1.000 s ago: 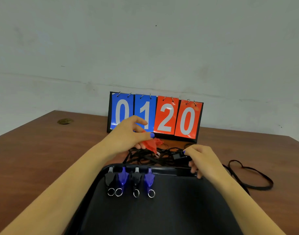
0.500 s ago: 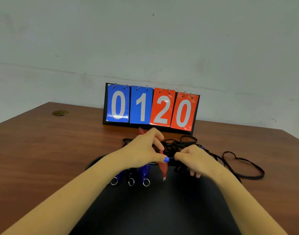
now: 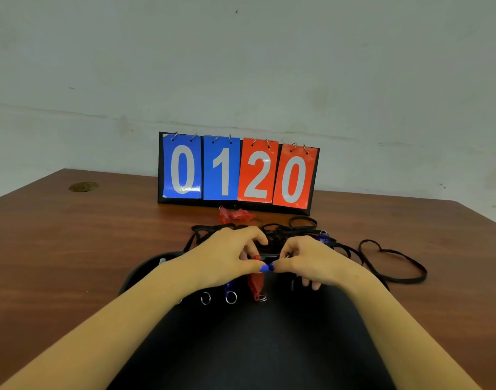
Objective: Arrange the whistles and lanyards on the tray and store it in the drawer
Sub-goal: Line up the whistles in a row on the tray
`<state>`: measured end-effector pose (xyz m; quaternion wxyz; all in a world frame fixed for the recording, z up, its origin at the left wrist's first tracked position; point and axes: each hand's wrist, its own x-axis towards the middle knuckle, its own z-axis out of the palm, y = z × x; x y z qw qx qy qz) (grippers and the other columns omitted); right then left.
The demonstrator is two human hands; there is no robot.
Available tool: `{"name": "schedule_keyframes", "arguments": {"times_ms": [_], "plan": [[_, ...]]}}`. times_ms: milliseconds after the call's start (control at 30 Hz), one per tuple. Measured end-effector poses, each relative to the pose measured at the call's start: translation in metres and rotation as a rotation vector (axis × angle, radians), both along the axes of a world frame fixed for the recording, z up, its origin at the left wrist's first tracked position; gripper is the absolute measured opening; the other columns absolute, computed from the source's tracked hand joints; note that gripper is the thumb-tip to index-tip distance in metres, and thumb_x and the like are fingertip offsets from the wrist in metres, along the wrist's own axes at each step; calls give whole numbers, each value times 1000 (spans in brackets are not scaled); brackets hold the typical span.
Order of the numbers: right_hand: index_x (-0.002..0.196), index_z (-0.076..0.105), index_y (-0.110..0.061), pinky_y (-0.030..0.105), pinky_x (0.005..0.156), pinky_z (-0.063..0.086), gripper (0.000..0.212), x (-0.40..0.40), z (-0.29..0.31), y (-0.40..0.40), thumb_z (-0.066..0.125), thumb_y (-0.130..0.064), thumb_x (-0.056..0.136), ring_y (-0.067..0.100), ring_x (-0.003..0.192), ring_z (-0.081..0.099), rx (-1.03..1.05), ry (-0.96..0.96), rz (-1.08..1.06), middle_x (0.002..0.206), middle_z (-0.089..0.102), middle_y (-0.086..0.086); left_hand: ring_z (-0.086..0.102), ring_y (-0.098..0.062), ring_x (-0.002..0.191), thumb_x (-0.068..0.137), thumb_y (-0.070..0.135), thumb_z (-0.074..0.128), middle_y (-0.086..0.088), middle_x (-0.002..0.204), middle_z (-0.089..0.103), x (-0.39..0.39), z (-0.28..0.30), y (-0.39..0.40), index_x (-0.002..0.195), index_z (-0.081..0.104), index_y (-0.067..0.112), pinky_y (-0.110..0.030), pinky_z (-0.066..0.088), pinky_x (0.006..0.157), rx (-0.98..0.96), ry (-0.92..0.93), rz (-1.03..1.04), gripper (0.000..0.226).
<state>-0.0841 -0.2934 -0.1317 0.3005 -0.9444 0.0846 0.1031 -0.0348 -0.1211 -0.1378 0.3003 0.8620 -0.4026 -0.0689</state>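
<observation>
— What's in the black tray from where you stand?

— A row of whistles at its far edge, pointing toward the person. A red whistle of see-through plastic sits at the right end of the row, a small metal split ring at its near tip. Left of it is a blue whistle, mostly hidden under the left hand, with its ring showing; one more ring lies further left.

— And the hands?

— The left hand pinches the red whistle at its far end, thumb and fingers curled onto it. The right hand meets it thumb to thumb, fingers curled; it seems to pinch something small and metallic, but I can't tell what.

— The lanyards?

— A tangle of flat black lanyards lies on the wooden bench just beyond the tray, one loop trailing off to the right. More red whistles sit further back, just in front of a flip scoreboard with blue and red cards reading 0 1 2 0.
</observation>
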Motion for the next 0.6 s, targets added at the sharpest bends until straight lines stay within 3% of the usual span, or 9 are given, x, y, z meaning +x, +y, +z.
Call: {"name": "schedule_keyframes", "arguments": {"times_ms": [133, 267, 500, 600], "plan": [[96, 55, -21, 22, 48, 44, 22, 1, -2, -2, 62, -38, 83, 12, 58, 54, 17, -14, -4, 79, 58, -1, 60, -3, 89, 83, 35, 64, 11, 98, 65, 4, -2, 2, 123, 51, 28, -21, 46, 85, 21, -15, 14, 42], [97, 55, -20, 21, 45, 43, 26, 0, -4, -3, 62, -38, 81, 11, 56, 53, 17, -25, -15, 78, 58, 0, 53, 0, 94, 84, 41, 60, 19, 93, 61, 6, -4, 3, 117, 54, 33, -27, 31, 98, 53, -117, 17, 35], [100, 55, -18, 20, 44, 41, 29, 0, -4, -3, 63, -40, 82, 11, 55, 52, 29, -26, -3, 78, 56, 0, 40, 1, 97, 88, 45, 53, 21, 112, 56, 11, -8, 6, 110, 57, 35, -24, 25, 91, 124, -318, 37, 25], [98, 55, -19, 20, 44, 41, 28, 0, -4, -3, 63, -40, 82, 11, 56, 52, 34, -22, -6, 78, 56, -1, 43, 2, 88, 92, 39, 46, 18, 106, 60, 13, -4, 9, 108, 59, 34, -25, 28, 86, 61, -365, 76, 21]]}}
